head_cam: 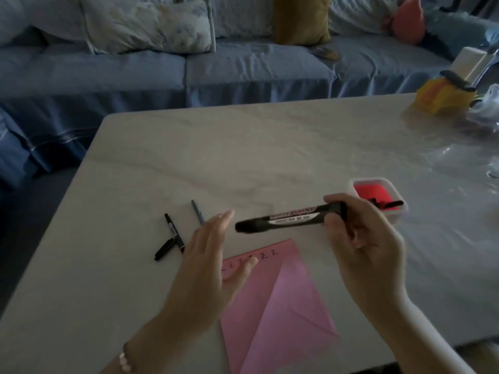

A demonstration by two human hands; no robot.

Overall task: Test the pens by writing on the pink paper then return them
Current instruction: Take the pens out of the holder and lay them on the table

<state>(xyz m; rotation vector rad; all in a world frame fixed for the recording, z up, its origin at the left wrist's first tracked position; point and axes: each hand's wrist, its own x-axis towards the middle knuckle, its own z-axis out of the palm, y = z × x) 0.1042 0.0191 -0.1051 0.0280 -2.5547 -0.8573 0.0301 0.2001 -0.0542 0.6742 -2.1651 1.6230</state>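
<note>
Closest to the camera is the pink paper [272,306], lying flat on the surface [243,157]. It has a short row of little written marks [266,257] along its upper left edge, so I'd say a few pens have had their test already.

The left hand [213,255] hovers over that edge with its fingers straight and loose, holding nothing. The right hand [361,233] is wrapped around one end of a thick black marker [289,218], which is level in the air just above the paper's top corner. It looks capped to me, but it's too blurry to be sure.

Just left of the hands, a thin black pen [175,233], a short black piece [164,249] (maybe its cap) and a grey pen [198,212] are lying loose on the surface, so none of those are back yet.

Further right is the small red-lined tray [359,182] with something black [386,205] in it, probably a returned pen.

My guess is roughly midway: the marker needs testing or returning, and the loose pens need putting back.
</note>
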